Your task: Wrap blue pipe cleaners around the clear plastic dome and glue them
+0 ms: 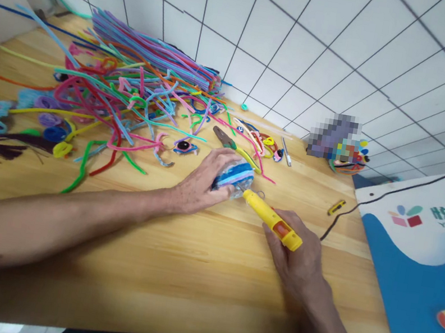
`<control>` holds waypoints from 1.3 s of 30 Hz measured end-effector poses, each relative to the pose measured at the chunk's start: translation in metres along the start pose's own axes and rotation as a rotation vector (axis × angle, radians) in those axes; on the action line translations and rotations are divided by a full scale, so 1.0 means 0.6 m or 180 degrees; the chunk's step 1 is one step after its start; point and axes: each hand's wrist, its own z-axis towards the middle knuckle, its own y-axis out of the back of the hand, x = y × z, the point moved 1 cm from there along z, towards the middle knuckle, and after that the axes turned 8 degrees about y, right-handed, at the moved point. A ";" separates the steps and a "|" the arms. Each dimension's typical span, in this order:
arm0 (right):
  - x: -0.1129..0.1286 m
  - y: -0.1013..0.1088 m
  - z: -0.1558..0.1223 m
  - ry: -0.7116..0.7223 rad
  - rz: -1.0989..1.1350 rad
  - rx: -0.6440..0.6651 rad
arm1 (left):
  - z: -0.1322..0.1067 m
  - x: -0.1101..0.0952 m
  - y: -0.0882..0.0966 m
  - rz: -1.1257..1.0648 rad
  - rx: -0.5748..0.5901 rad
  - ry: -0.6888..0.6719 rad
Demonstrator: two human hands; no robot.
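Note:
My left hand [207,181] is closed around a small rounded piece [235,177] striped in blue, light blue and lilac, which looks wound from fuzzy pipe cleaners. Something clear and shiny shows at its edge. My right hand [297,253] grips a yellow hot glue gun [271,217], its nozzle pointing left at the piece, touching or very close to it. Just beyond my left hand lie pliers [225,137] with dark jaws. A pipe-cleaner figure with a black eye [185,147] rests left of them.
Loose pipe cleaners [118,98] sprawl over the left of the wooden table [170,271]. Behind them a thick bundle [152,49] lies along the tiled wall. A yellow cutter [336,208] and a black cord [337,217] are at right, near a blue-and-white banner [418,245].

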 end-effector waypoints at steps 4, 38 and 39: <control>0.000 -0.001 0.002 0.0013 -0.0058 0.0041 | -0.001 0.000 -0.001 -0.0026 -0.0030 -0.0016; -0.003 0.002 -0.003 -0.0130 0.0146 -0.0036 | -0.002 0.005 -0.002 -0.0003 -0.0040 -0.0114; -0.004 0.001 -0.003 -0.0122 0.0155 -0.0022 | -0.002 0.005 -0.002 -0.0009 -0.0050 -0.0113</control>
